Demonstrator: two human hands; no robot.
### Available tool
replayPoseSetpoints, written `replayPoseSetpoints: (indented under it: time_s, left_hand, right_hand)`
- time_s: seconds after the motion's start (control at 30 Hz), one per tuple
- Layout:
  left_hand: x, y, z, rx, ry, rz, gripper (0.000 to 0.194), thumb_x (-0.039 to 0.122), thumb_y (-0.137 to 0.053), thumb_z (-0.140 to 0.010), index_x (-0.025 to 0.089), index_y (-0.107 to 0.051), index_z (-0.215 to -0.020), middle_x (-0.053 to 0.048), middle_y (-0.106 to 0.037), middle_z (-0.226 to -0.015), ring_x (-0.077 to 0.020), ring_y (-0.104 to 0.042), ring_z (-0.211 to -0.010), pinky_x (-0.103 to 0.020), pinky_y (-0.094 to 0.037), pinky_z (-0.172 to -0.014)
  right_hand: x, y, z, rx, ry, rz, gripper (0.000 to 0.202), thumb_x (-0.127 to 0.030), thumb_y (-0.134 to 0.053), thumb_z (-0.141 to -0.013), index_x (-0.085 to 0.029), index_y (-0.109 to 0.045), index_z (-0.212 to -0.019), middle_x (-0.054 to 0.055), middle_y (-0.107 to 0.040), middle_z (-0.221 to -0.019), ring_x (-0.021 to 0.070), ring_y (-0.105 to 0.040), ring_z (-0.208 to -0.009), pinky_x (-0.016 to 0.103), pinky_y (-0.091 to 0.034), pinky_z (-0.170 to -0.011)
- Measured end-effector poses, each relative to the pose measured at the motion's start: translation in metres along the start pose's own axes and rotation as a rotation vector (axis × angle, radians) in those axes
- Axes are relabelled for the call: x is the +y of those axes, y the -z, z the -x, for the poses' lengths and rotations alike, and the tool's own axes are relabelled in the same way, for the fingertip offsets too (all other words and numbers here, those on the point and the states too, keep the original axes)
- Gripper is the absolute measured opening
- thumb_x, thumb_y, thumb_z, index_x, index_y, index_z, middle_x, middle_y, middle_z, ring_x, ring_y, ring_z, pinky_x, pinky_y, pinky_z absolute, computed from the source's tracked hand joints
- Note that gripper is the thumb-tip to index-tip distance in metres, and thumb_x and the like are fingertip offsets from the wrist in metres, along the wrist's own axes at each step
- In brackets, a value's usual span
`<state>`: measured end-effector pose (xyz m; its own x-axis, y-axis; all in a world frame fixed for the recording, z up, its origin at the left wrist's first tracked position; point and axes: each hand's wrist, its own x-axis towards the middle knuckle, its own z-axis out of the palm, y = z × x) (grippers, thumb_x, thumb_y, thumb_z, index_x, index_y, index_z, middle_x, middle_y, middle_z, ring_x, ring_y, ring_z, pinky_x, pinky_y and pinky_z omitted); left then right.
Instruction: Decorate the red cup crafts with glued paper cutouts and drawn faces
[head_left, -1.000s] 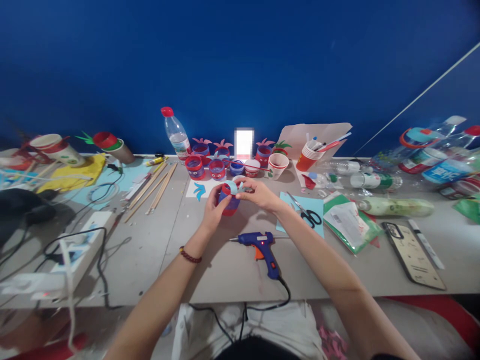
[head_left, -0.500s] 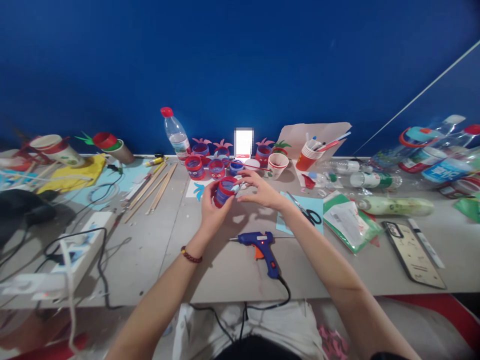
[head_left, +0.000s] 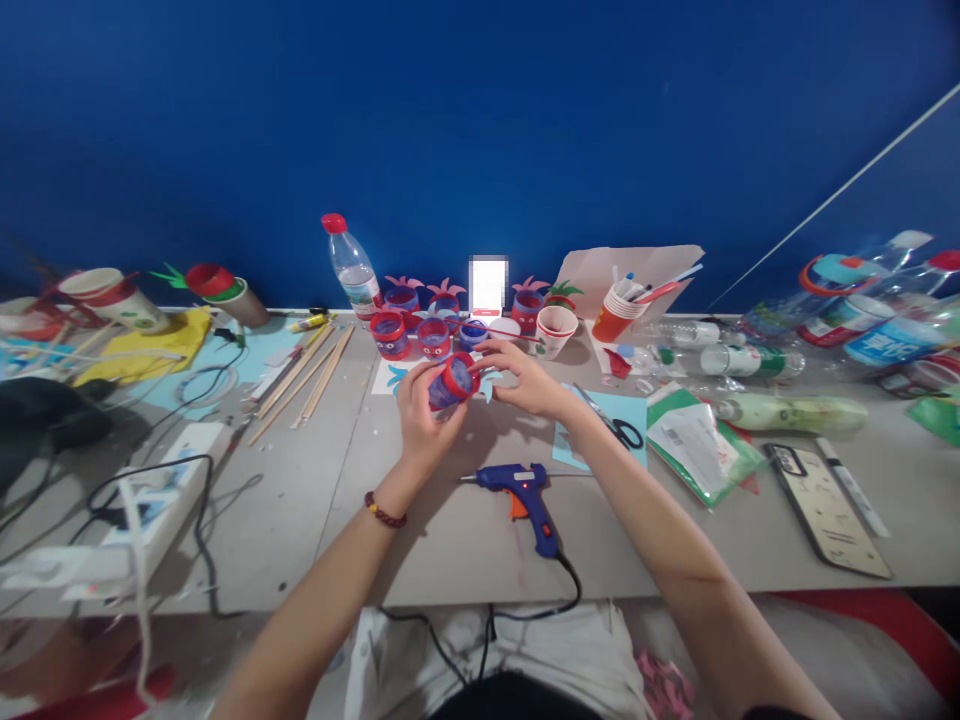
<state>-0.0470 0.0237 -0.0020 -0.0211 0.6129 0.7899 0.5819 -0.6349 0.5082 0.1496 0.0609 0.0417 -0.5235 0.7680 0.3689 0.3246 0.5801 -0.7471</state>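
A small red and purple cup [head_left: 454, 381] is gripped from the left by my left hand [head_left: 424, 412], its opening tilted toward the right. At the cup's right side, my right hand [head_left: 525, 380] has bent fingers around a light blue leaf-like piece [head_left: 487, 384]; its fingertips are near the cup's rim. Similar cups, one with a drawn face [head_left: 433, 340], stand just behind my hands. Below them a blue glue gun [head_left: 517, 478] with an orange trigger lies on the grey table [head_left: 442, 530].
Wooden sticks [head_left: 319, 385] and a white power strip [head_left: 169, 490] lie left. A bottle with a red cap [head_left: 352, 265] stands behind. To the right are scissors [head_left: 622, 430], a red cup of pens [head_left: 616, 315], a green packet [head_left: 697, 445], a phone [head_left: 825, 510] and plastic bottles.
My left hand has turned the cup, so its opening now faces more to the right and toward me. The right hand has shifted slightly right with the light blue piece.
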Motion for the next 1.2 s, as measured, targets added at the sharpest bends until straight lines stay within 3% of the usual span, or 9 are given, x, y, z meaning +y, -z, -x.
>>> replayPoseSetpoints:
  time_s: [0.13, 0.27, 0.53, 0.73, 0.9, 1.07, 1.2]
  left_hand:
    - [0.005, 0.001, -0.002, -0.040, 0.024, 0.062, 0.053, 0.026, -0.073, -0.074, 0.021, -0.050, -0.122, -0.009, -0.059, -0.116, -0.0244, -0.057, -0.111, -0.043, -0.046, -0.097]
    - [0.007, 0.000, -0.001, -0.119, 0.161, 0.189, 0.049, 0.028, -0.069, -0.078, 0.021, -0.051, -0.122, -0.009, -0.061, -0.117, -0.0228, -0.061, -0.106, -0.040, -0.050, -0.092]
    - [0.007, -0.002, 0.003, -0.247, 0.323, 0.378, 0.045, 0.036, -0.067, -0.080, 0.022, -0.053, -0.120, -0.009, -0.063, -0.118, -0.0224, -0.063, -0.105, -0.039, -0.052, -0.091]
    - [0.006, -0.004, 0.005, -0.265, 0.380, 0.405, 0.047, 0.038, -0.068, -0.079, 0.021, -0.053, -0.121, -0.011, -0.063, -0.120, -0.0237, -0.062, -0.107, -0.041, -0.051, -0.093]
    - [0.002, -0.006, 0.006, -0.224, 0.400, 0.408, 0.046, 0.038, -0.068, -0.078, 0.020, -0.054, -0.118, -0.010, -0.064, -0.118, -0.0241, -0.063, -0.107, -0.040, -0.052, -0.092]
    - [-0.001, -0.007, 0.006, -0.189, 0.424, 0.422, 0.043, 0.039, -0.068, -0.077, 0.020, -0.055, -0.114, -0.010, -0.065, -0.115, -0.0237, -0.063, -0.106, -0.041, -0.051, -0.094]
    - [-0.002, -0.008, 0.006, -0.190, 0.450, 0.416, 0.044, 0.041, -0.068, -0.077, 0.020, -0.055, -0.113, -0.010, -0.065, -0.114, -0.0237, -0.063, -0.105, -0.042, -0.050, -0.094]
  right_hand:
    - [-0.002, 0.001, 0.001, -0.033, 0.027, -0.014, 0.026, -0.014, -0.062, -0.077, -0.025, -0.072, -0.098, 0.006, -0.049, -0.135, 0.0235, -0.042, -0.132, 0.043, -0.032, -0.112]
    - [-0.007, 0.004, 0.001, -0.015, -0.027, -0.078, 0.010, -0.028, -0.072, -0.076, -0.023, -0.072, -0.085, 0.007, -0.052, -0.132, 0.0244, -0.044, -0.130, 0.043, -0.033, -0.111]
    - [-0.011, 0.007, 0.001, -0.086, -0.187, -0.213, 0.019, -0.041, -0.075, -0.074, -0.023, -0.072, -0.079, 0.005, -0.057, -0.130, 0.0249, -0.048, -0.126, 0.045, -0.033, -0.108]
    - [-0.011, 0.003, 0.000, -0.085, -0.222, -0.265, 0.023, -0.043, -0.075, -0.072, -0.021, -0.068, -0.073, 0.005, -0.059, -0.128, 0.0247, -0.052, -0.120, 0.044, -0.038, -0.103]
    - [-0.012, -0.004, 0.001, 0.006, -0.287, -0.352, 0.028, -0.043, -0.075, -0.072, -0.019, -0.062, -0.066, 0.006, -0.058, -0.130, 0.0239, -0.054, -0.116, 0.039, -0.043, -0.096]
    - [-0.010, -0.015, 0.002, 0.069, -0.353, -0.370, 0.027, -0.044, -0.073, -0.073, -0.019, -0.066, -0.079, 0.006, -0.058, -0.126, 0.0186, -0.058, -0.096, 0.034, -0.047, -0.085]
    - [-0.010, -0.022, 0.001, 0.095, -0.356, -0.384, 0.028, -0.043, -0.072, -0.074, -0.018, -0.067, -0.086, 0.007, -0.058, -0.121, 0.0187, -0.058, -0.095, 0.034, -0.046, -0.085]
